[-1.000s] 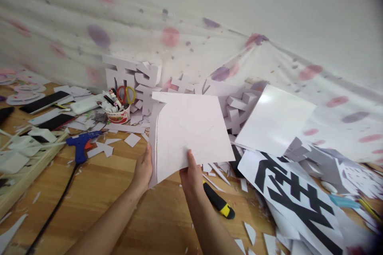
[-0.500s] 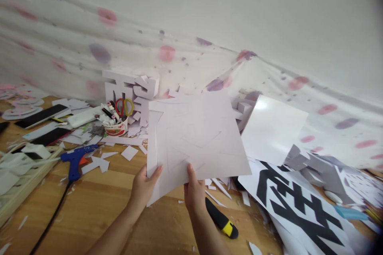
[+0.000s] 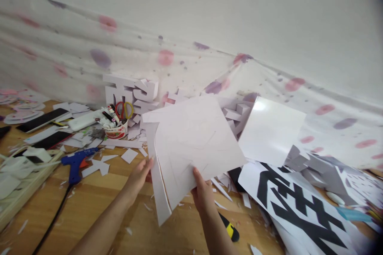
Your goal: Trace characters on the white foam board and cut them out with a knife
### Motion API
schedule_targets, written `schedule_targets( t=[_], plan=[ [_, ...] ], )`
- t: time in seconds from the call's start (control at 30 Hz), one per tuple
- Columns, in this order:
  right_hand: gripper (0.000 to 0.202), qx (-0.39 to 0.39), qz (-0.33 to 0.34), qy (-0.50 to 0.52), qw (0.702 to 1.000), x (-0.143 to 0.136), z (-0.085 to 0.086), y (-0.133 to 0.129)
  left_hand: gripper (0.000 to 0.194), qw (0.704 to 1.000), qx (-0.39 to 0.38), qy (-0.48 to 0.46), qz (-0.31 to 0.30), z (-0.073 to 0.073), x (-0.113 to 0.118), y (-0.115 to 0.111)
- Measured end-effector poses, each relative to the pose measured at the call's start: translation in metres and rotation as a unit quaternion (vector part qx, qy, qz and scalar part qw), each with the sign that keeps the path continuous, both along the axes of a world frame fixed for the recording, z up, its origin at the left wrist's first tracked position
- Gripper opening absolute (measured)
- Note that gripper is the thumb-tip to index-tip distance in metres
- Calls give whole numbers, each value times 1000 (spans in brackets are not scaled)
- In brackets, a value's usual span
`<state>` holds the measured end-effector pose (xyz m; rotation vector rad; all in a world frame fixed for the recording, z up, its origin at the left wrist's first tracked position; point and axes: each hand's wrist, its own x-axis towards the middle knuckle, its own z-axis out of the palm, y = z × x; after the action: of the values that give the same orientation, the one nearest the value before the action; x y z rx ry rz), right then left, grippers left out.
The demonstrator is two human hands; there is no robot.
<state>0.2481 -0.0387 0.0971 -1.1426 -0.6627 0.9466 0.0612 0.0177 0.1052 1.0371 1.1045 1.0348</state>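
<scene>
Up off the wooden desk (image 3: 98, 191), the white board sheet (image 3: 194, 143) tilts between both hands. Right hand (image 3: 202, 191) pinches its lower edge, thumb on top; left hand (image 3: 140, 173) touches its left edge, fingers loosely spread. Just below the right fingers lies a black-and-yellow utility knife (image 3: 229, 229); left of the left fingers, a blue glue gun (image 3: 76, 159).

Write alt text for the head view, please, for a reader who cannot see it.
Two bare hands hold up a white sheet over a wooden floor: the right hand grips its lower edge, the left hand touches its left edge. Paper scraps, a blue glue gun, a cup of scissors and a poster with black characters lie around.
</scene>
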Motion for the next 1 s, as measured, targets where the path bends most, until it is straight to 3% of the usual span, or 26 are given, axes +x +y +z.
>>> schedule_targets(
  t=[0.17,0.27,0.5,0.8,1.0],
  plan=[
    [60,-26,67,131,989,7,-14,-12,53,984,53,-21,170,16,-2,26],
    [64,-19,77,162,984,11,-19,-16,42,976,28,-69,207,21,3,26],
    [65,-27,70,187,980,13,-19,-17,36,967,-99,-180,149,13,10,14],
    [61,-33,67,163,984,19,-20,-21,45,969,-104,-189,119,25,7,9],
    [62,-42,69,171,982,19,-22,-23,34,955,-110,-251,109,16,11,10]
  ],
)
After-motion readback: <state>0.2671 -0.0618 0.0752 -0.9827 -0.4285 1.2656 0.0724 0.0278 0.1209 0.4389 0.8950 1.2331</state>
